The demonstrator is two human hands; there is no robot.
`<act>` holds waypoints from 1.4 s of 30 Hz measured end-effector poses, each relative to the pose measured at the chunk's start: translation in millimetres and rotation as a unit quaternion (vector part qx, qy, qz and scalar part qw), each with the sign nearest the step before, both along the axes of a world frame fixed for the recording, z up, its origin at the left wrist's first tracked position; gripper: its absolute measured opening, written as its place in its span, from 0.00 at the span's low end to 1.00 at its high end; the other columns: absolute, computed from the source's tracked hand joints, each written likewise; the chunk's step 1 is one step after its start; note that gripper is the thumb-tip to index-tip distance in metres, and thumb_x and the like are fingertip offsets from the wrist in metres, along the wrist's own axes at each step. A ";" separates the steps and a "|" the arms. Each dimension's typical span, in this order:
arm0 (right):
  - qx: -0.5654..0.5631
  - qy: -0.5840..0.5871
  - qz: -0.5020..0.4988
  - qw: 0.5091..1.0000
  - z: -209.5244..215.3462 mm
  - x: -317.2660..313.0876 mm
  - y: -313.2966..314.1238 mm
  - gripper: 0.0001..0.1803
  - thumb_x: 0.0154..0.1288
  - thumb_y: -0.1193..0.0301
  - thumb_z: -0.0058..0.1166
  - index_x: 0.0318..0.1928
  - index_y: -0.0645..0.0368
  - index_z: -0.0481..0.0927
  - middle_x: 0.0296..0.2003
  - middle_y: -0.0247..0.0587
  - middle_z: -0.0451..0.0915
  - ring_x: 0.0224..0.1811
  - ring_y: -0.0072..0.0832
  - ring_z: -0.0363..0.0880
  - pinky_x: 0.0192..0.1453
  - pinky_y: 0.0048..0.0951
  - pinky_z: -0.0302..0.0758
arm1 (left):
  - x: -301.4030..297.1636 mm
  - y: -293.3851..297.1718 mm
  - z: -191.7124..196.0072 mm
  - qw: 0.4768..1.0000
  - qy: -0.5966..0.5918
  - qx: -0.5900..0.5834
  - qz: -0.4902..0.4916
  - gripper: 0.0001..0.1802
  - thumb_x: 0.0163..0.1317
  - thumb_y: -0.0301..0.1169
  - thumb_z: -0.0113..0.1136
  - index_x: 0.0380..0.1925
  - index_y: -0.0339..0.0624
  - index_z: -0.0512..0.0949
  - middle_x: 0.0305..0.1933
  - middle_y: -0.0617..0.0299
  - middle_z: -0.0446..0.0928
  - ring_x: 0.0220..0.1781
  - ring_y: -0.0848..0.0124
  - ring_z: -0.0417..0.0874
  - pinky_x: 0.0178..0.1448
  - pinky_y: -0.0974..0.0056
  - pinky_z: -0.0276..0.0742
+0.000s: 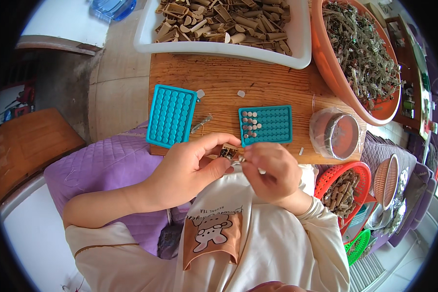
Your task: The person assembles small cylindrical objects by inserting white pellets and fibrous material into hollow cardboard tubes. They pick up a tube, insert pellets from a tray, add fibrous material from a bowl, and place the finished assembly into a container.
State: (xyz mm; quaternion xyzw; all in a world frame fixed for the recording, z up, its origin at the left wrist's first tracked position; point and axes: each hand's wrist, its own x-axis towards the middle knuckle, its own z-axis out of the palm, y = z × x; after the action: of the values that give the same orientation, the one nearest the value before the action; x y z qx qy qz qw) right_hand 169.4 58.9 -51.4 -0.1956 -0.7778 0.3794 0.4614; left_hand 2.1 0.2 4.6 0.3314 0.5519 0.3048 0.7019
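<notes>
Over the table's near edge, my left hand [194, 158] pinches a small tan plastic casing [228, 151] between thumb and fingers, with dark parts showing inside it. Close against it, my right hand [275, 170] has its fingertips together on a small light-coloured piece that they mostly hide; I cannot tell what it is. Just beyond my hands lies a teal moulded tray [277, 124] whose left columns hold several small round pale discs [249, 121]. A second teal tray [172, 116], with rows of round cups, lies to the left. Between the trays rests a small clear-and-metal tool [202, 123].
A white bin [224, 47] of tan half-round casings stands at the back of the wooden table [204, 73]. Right of it are an orange basin [323, 63] of tangled clear-and-dark pieces and a plastic-lined round container [336, 134]. A red basket [321, 182] of tan parts sits beside me.
</notes>
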 end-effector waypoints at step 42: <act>0.038 0.004 -0.030 0.999 0.4 -9.1 -5.9 0.16 0.37 0.84 0.59 0.31 0.63 0.72 0.26 0.39 0.75 0.24 0.29 0.76 0.23 0.24 0.73 | -0.6 1.2 4.3 0.999 0.042 0.015 -0.019 0.15 0.61 0.25 0.45 0.48 0.36 0.65 0.39 0.62 0.73 0.39 0.78 0.76 0.43 0.73 0.73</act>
State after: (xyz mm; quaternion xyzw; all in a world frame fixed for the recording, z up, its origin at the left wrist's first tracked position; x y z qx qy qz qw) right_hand 160.3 53.0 -51.0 -0.2001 -0.7835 0.3364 0.4827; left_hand 1.5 1.4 8.8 0.3646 0.5700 0.2851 0.6789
